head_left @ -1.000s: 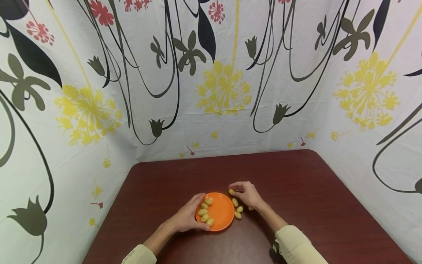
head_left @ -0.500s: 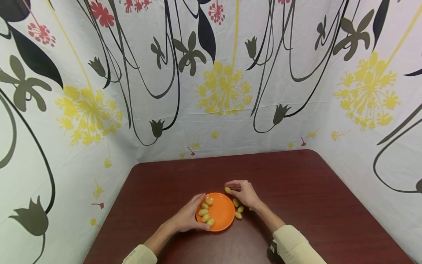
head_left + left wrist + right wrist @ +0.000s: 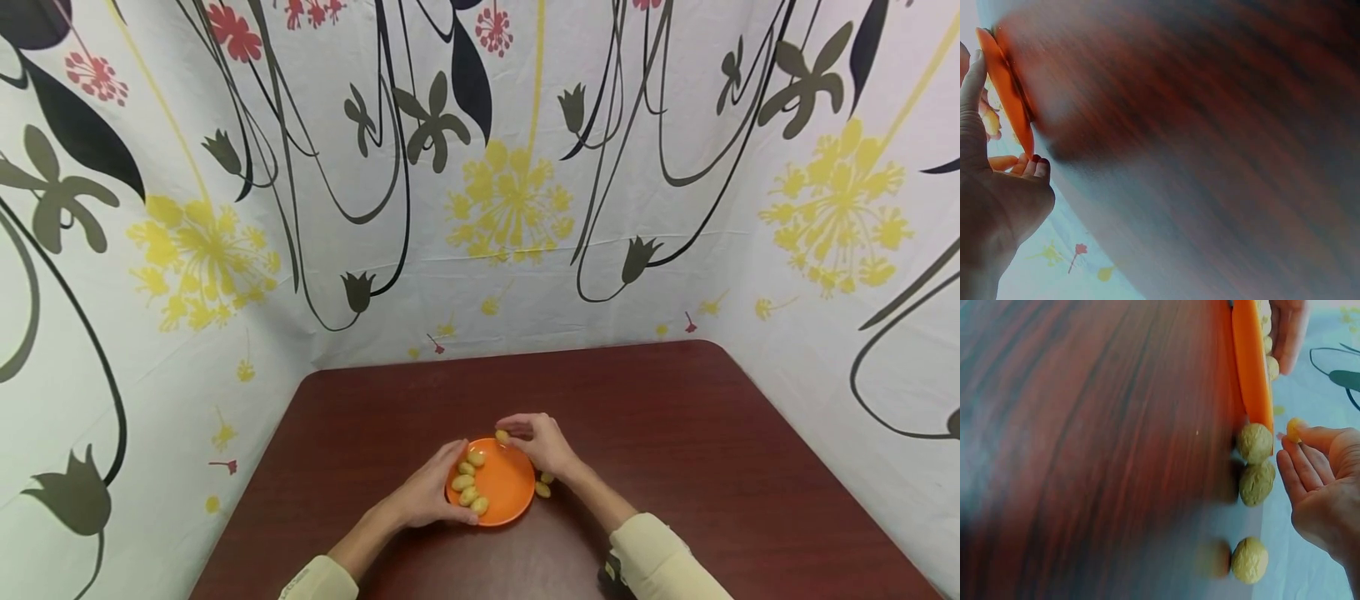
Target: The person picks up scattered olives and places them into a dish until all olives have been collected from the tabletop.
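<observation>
Held piece (image 3: 1294, 429): small, yellow, oval. In the head view it overlapped the far rim of the plate (image 3: 507, 485); in the right wrist view it hung apart from the plate, off the surface (image 3: 405, 408). The right hand (image 3: 543, 447) had it pinched, thumb against fingertips, the opening no wider than the piece itself.

Handling, by judgement: light, fairly firm, skin apparently a little wrinkled, so some grip expected, though the rounded shape could roll or squirt out under a hard squeeze. Best hold: thumb and one or two fingers across the middle, modest pressure.

Five others (image 3: 462, 482) lay in a curved row along the left side of the plate, the right side bare. The left hand (image 3: 429, 490) was spread round the left side of the plate and gripped it, thumb at the near rim, fingers at the far. Plate judged light, stiff and smooth; likely to slide if not steadied by the rim.

Loose pieces (image 3: 1250, 559) on the surface to the right of the plate: three visible in the right wrist view, one well apart from the other two.

Surface: dark red-brown, wood-grained, slightly glossy, corners rounded. Around it hung a white drape (image 3: 480, 287) printed with yellow and red flowers and dark stems.
</observation>
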